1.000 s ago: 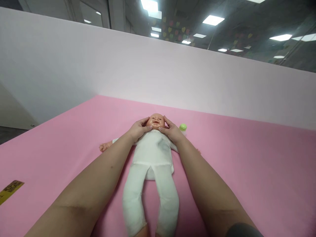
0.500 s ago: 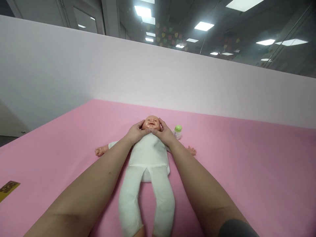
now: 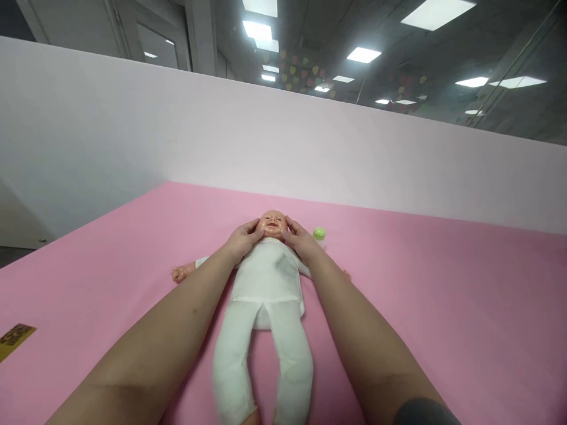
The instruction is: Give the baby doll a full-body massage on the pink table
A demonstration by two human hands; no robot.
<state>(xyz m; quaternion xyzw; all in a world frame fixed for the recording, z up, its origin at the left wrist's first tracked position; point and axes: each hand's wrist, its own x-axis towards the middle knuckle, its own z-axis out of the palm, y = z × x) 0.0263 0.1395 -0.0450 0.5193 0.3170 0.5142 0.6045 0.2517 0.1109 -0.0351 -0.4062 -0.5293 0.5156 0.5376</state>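
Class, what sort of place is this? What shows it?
Perhaps an indoor training room: a baby doll lies on a pink surface, a white partition stands behind, and ceiling lights shine beyond.

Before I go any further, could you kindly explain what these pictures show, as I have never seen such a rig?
There is no machine here: a person works with two bare hands. The view comes from a camera worn on the person's head, looking forward and down, so the forearms reach away from you. On the pink surface a doll in white lies face up. The left hand and right hand cup its head from either side. Beyond the right wrist stands a green-topped bottle, partly hidden. A yellow label shows at the left edge.
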